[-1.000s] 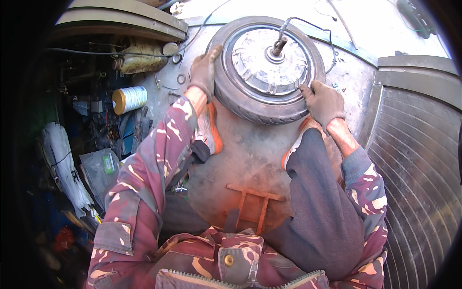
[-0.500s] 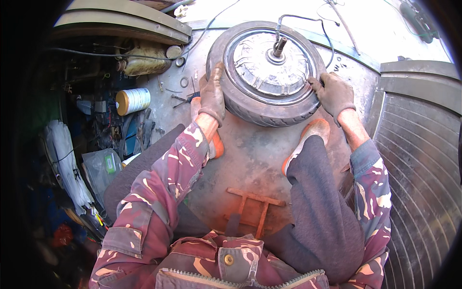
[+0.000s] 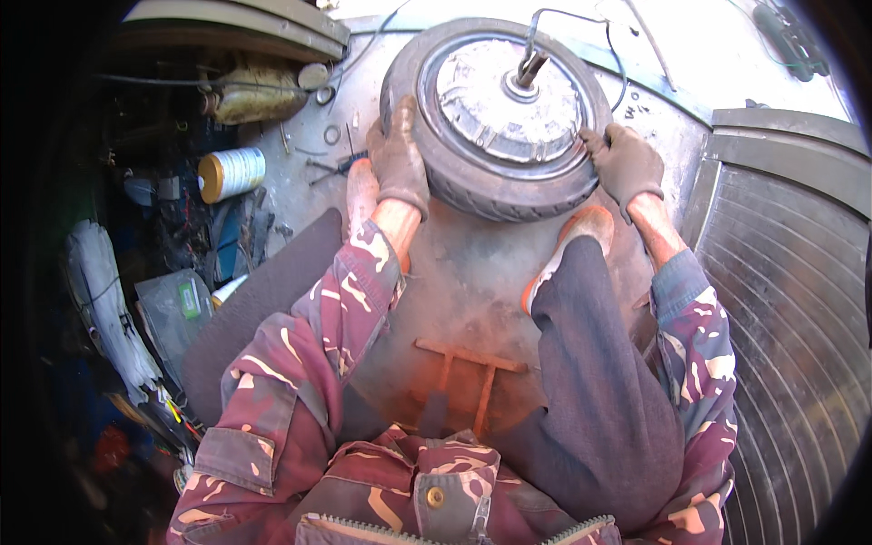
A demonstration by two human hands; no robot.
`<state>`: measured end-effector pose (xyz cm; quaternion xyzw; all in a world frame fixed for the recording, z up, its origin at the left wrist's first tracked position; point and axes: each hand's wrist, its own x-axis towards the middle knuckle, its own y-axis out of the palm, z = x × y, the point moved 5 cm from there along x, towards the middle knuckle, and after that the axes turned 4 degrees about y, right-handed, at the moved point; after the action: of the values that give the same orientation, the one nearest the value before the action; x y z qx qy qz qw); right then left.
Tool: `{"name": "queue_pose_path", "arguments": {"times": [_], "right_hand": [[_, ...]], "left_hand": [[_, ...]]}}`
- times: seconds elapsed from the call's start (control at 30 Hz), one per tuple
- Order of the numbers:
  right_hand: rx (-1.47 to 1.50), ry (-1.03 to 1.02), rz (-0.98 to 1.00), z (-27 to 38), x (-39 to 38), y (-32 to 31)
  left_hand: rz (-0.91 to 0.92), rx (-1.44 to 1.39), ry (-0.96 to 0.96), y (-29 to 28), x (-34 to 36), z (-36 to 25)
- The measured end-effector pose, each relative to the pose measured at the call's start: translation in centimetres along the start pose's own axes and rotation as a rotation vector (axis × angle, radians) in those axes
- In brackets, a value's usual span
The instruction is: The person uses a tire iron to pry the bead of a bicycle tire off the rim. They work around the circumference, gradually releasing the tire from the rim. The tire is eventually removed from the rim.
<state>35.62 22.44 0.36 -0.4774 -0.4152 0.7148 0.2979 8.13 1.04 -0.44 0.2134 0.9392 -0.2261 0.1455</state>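
A motor wheel (image 3: 472, 186) with a black treaded tyre stands tilted on the floor in front of me. In its middle sits a pale metal hub (image 3: 486, 113), from which a short axle (image 3: 532, 71) and a black cable (image 3: 581, 16) come out. My gloved left hand (image 3: 400, 168) is closed on the tyre's left side, its thumb over the sidewall and its other fingers partly hidden. On the right, my gloved right hand (image 3: 629, 168) grips the tyre with its fingertips by the rim edge. Both shoes are close to the tyre's near side.
A rusty metal frame (image 3: 472, 356) lies between my legs. To the left are a spool of white cord (image 3: 234, 174), a dirty plastic bottle (image 3: 259, 95), small tools and rings, and a clear bag (image 3: 173, 313). A ribbed metal panel (image 3: 781, 291) borders the right side.
The whole view has shifted a little, so the wheel, shoes and floor things appear higher and slightly left. Both hands keep their hold on the tyre.
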Motion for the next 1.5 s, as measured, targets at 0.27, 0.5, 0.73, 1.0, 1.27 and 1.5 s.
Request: {"name": "queue_pose_path", "arguments": {"times": [0.27,0.5,0.73,1.0,1.27,1.5], "right_hand": [[0.044,0.109,0.062,-0.7,-0.6,0.6],[0.083,0.102,0.035,-1.4,-0.9,1.0],[0.069,0.095,0.038,-1.9,-1.2,1.0],[0.067,0.049,-0.034,-2.6,-1.7,2.3],[0.042,0.039,-0.097,-3.6,-2.5,4.4],[0.115,0.196,-0.035,-3.8,-3.1,5.0]], "left_hand": [[0.037,-0.102,-0.031,0.6,-1.2,-0.7],[0.064,-0.066,0.009,0.6,-0.6,-0.2],[0.283,0.115,0.276,-0.1,2.2,-1.8],[0.434,-0.098,0.151,1.7,5.9,-2.9],[0.246,0.172,0.390,0.7,4.2,-2.4],[0.209,-0.025,0.257,1.0,3.3,-1.2]]}}
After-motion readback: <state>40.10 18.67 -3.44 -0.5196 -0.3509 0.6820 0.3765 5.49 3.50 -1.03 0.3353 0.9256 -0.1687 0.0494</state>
